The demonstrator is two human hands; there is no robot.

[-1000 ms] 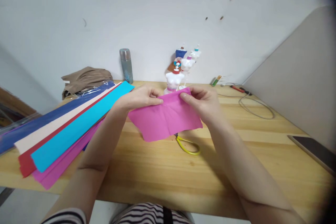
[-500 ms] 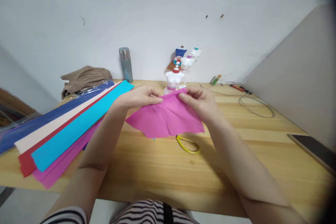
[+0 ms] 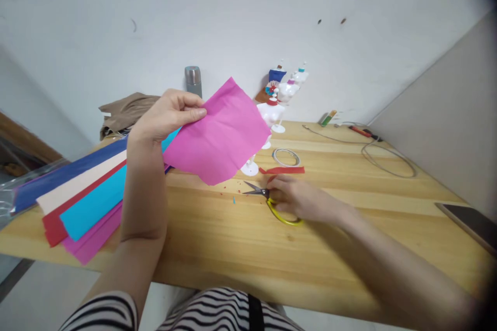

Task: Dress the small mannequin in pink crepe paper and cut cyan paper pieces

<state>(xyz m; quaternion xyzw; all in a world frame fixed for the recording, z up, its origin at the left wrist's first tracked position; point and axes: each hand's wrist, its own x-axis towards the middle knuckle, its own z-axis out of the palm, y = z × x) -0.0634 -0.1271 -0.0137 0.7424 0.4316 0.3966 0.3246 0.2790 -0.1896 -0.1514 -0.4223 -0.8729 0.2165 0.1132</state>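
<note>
left hand (image 3: 165, 116) pinches pink paper (image 3: 217, 132) aloft, clear of bench (image 3: 217, 243); right hand (image 3: 297, 199) rests loosely curled on scissors (image 3: 272, 201), grip unclosed.

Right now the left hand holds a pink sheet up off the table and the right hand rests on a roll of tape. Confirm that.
Not quite. The left hand does hold the pink sheet up, but the head view shows the right hand on the yellow-handled scissors; the roll of tape lies untouched farther back.
</note>
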